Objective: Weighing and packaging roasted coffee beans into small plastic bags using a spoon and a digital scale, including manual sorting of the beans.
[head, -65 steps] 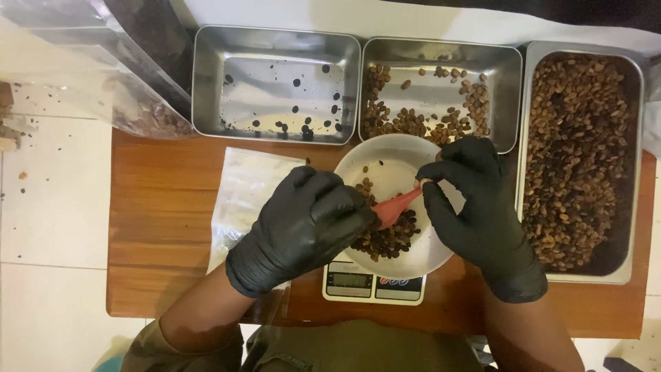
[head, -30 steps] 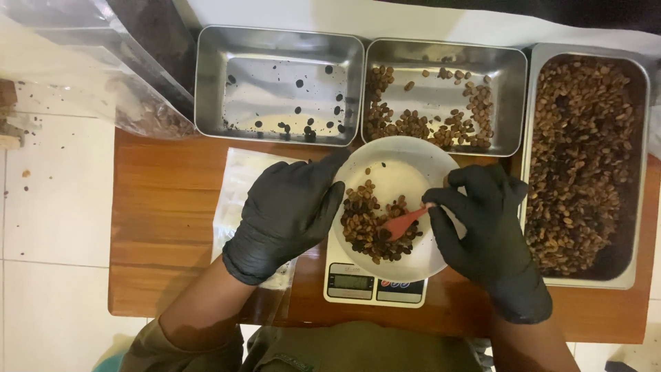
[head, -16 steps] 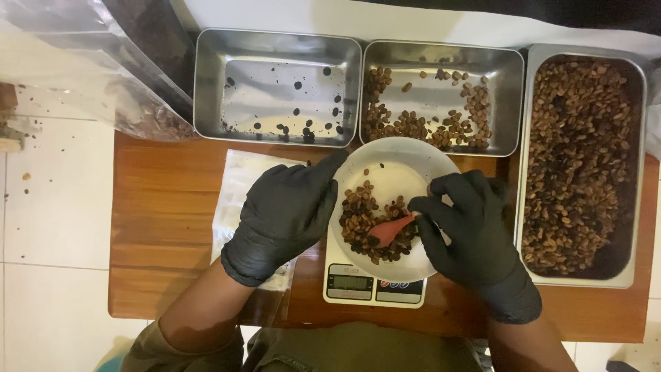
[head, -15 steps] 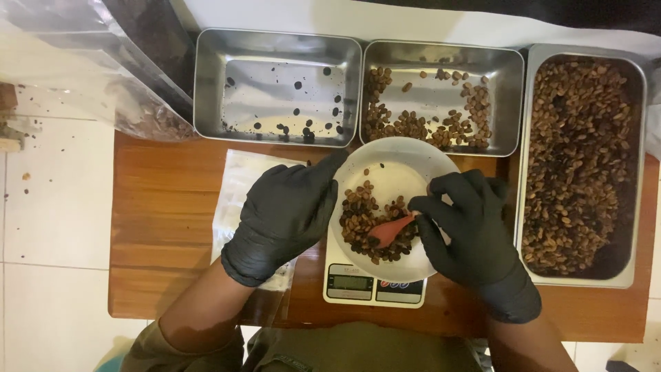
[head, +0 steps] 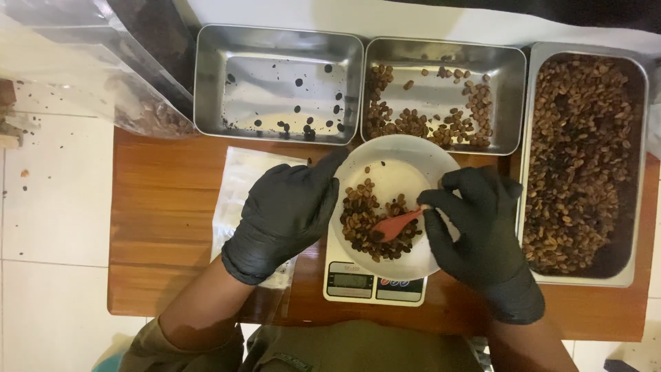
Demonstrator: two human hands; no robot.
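Right hand [head: 482, 234], black glove, pinches a red spoon [head: 396, 224]; handle end hidden under the fingers, tip buried in brown beans [head: 372, 224]. Beans sit in a white bowl [head: 406, 162] on a scale [head: 372, 282]; the bowl covers most of the scale. Left hand [head: 286, 210], gloved, fingers loosely spread, rests against the bowl's left rim; whether it grips the rim cannot be told. A clear bag [head: 241, 172] lies partly hidden beneath it.
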